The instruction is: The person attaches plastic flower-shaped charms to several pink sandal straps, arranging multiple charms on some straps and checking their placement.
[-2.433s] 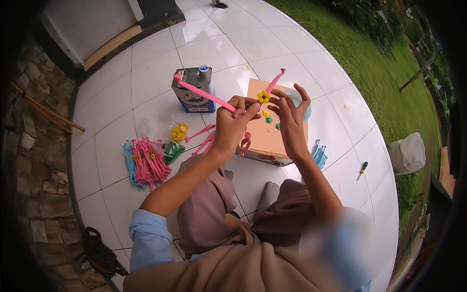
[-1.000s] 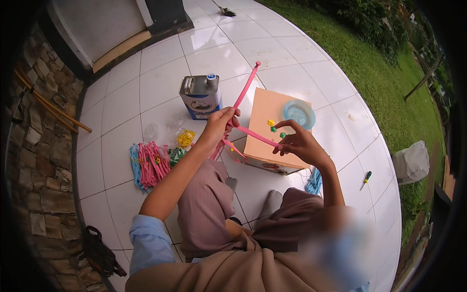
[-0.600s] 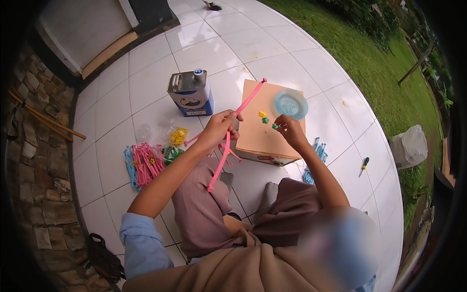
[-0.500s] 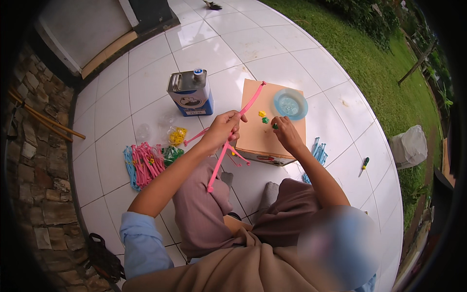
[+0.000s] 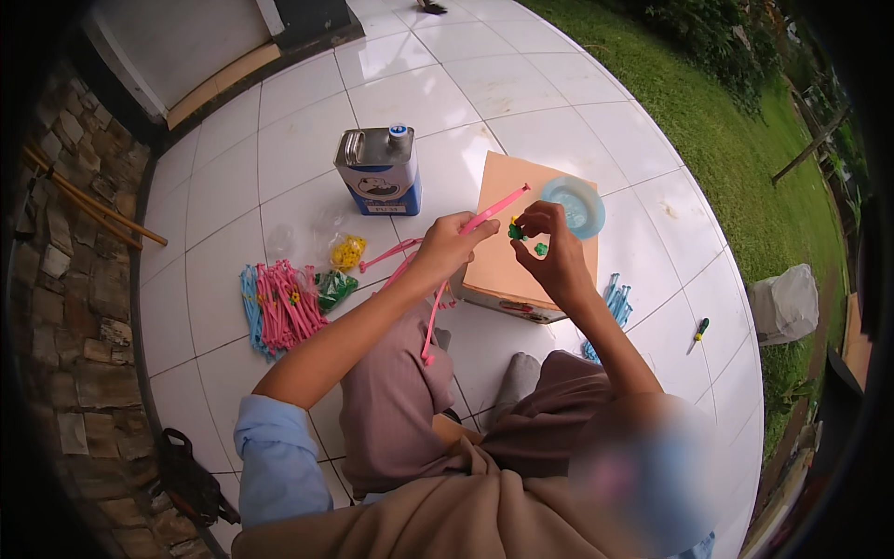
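Note:
My left hand (image 5: 447, 247) is closed round several pink plastic strips (image 5: 498, 204) with knobbed ends. One strip points forward over the cardboard box (image 5: 503, 268); others hang down beside my knee. Between thumb and fingers, my right hand (image 5: 559, 253) grips a small green flower-shaped piece (image 5: 517, 233), just off the tip of that strip. Some yellow shows by its fingertips, partly hidden. Another green flower piece (image 5: 541, 250) lies on the box top, beneath my right hand. A translucent blue bowl (image 5: 596, 224) sits at the box's far right corner, partly behind my fingers.
Left on the tiles lie a pile of pink strips (image 5: 284, 303), light blue strips (image 5: 250, 307), and bags of yellow pieces (image 5: 347, 252) and green pieces (image 5: 335, 290). A blue-and-silver metal can (image 5: 380, 177) stands behind. Rightward are more blue strips (image 5: 616, 303) and a screwdriver (image 5: 698, 334).
My right hand has lifted the green piece from the box and brought it left, near the pink strip's end. The left hand's strips have shifted, the forward one tilting lower to the right.

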A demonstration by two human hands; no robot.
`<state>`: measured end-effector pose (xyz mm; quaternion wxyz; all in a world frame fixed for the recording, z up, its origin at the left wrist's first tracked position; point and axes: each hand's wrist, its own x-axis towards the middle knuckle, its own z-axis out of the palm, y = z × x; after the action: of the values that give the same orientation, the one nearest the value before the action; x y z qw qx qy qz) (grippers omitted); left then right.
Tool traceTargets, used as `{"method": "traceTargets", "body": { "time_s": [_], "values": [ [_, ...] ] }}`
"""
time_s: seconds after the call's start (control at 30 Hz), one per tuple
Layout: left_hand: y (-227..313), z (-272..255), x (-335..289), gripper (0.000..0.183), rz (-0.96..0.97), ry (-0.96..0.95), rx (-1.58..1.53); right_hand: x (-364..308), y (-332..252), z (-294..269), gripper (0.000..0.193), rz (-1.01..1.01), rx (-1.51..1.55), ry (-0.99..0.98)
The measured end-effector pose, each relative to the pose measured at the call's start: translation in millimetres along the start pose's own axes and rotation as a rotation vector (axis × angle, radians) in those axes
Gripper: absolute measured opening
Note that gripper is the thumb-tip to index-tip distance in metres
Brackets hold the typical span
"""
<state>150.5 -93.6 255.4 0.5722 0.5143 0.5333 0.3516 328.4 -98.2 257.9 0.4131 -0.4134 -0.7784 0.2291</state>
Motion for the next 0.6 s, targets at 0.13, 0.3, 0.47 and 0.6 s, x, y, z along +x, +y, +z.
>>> {"method": "traceTargets", "body": {
  "time_s": [0.13,0.3,0.47,0.6],
  "values": [
    [3,2,0,0.029,-0.027,-0.058,-0.095,-1,-15,-1,0.042,-0.071,-0.071,-0.043],
    [4,-1,-3,0.027,-0.045,-0.107,-0.186,0,-21,-4,0.038,-0.155,-0.087,-0.01],
    [1,-3,-2,0.021,-0.083,-0.137,-0.269,7,-21,-9,0.035,-0.444,-0.299,-0.02],
    [2,-2,-3,0.021,-0.089,-0.15,-0.312,5,-14,-5,0.034,-0.496,-0.329,-0.01]
  ]
}}
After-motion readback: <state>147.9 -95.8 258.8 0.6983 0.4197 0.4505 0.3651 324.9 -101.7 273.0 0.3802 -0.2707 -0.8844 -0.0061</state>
